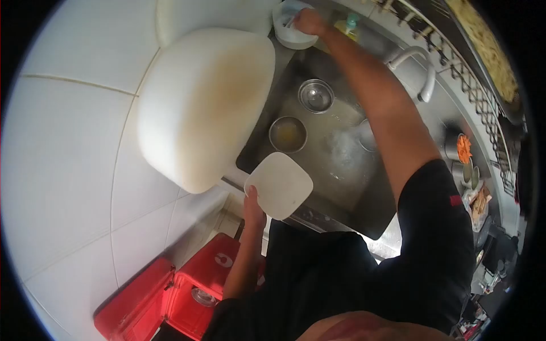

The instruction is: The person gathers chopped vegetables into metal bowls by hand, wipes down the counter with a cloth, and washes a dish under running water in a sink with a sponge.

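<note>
My left hand grips a white rounded-square dish by its near left edge, thumb on top. The dish is over the front left edge of the sink. At the far left corner, my right hand reaches into a white tub; its fingers are closed and point down inside the rim. What they hold, if anything, is too small to make out. Down in the sink sit a steel bowl and a second steel bowl with a little yellowish liquid in it.
A large white board leans on the tiled wall, left of the sink. A white faucet curves over the right side. A soap bottle stands behind. Below left is an open red cooler. Chopped orange food is at right.
</note>
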